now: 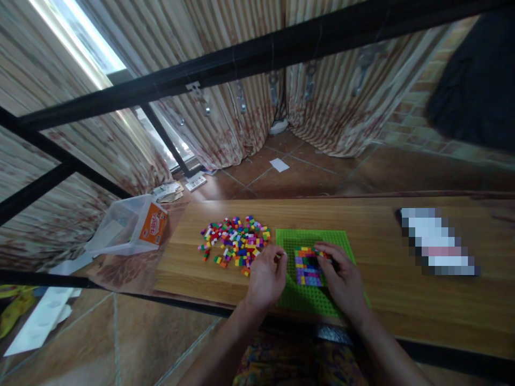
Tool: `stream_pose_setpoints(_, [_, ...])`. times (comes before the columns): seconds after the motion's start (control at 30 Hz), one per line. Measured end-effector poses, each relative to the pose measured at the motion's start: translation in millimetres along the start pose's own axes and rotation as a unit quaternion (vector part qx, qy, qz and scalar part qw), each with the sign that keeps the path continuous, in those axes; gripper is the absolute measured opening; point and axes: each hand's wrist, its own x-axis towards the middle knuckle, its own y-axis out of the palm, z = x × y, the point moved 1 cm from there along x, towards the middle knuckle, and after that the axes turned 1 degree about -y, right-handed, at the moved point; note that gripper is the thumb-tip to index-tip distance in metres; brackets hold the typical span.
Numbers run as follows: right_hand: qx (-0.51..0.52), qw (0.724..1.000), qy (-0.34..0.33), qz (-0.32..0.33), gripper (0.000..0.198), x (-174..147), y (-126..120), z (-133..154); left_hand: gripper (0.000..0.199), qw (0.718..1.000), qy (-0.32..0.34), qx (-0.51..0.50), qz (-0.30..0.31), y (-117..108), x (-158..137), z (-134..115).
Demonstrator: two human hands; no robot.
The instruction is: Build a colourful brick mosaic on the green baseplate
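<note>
A green studded baseplate [289, 305] lies on the wooden table. On it sits a square of small toy building bricks [308, 276] in rows of purple, blue, orange and yellow, with a darker gap inside. My right hand [341, 273] rests at the right side of this square, its fingertips closed on a brick at the upper right corner. Over the plate's left edge is my left hand [266, 276], thumb and forefinger pinched together; whatever is between them is too small to make out. Left of that hand spreads a pile of loose multicoloured bricks [235, 238].
A clear plastic bin [129, 225] with an orange label stands off the table's left end. A blurred-out flat object [436, 238] lies on the right of the table [382, 300]. A dark metal bar [241, 53] crosses above, before striped curtains [225, 128].
</note>
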Motion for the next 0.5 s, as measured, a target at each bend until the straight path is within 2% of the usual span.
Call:
stream_pose_setpoints(0.13, [-0.001, 1.0, 0.001, -0.003, 0.021, 0, 0, 0, 0.01, 0.998, 0.008, -0.064, 0.016, 9, 1, -14])
stream_pose_setpoints(0.3, [0.005, 1.0, 0.005, -0.001, 0.022, -1, 0, -2, 0.017, 0.994, 0.012, -0.112, -0.003, 16, 4, -19])
stream_pose_setpoints(0.5, [0.005, 1.0, 0.002, -0.002, 0.021, 0, 0, 0, 0.024, 0.993, 0.04, -0.115, 0.006, 18, 6, -19])
